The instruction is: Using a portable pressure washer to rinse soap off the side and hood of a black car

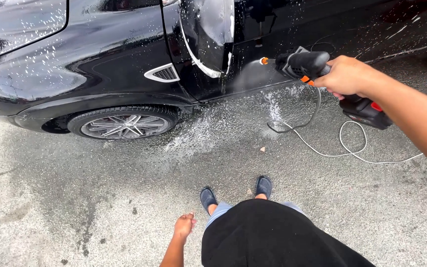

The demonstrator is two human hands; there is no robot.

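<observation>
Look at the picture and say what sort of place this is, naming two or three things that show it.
Probably an outdoor driveway or yard used for car washing: a wet grey concrete ground, a soapy glossy black car, and a black-and-orange handheld spray gun in the right hand.

A glossy black car body (100, 54) is spanning the far side, flecked with white foam droplets. A silver-trimmed side vent (162, 73) is sitting above a black tyre with a silver multi-spoke alloy wheel (123, 123) at far left. Wet grey concrete ground (75, 198) is showing darker, damp patches near the car. Two dark blue slip-on shoes (235, 193) are standing side by side at near centre, above a black garment (268, 237).
</observation>
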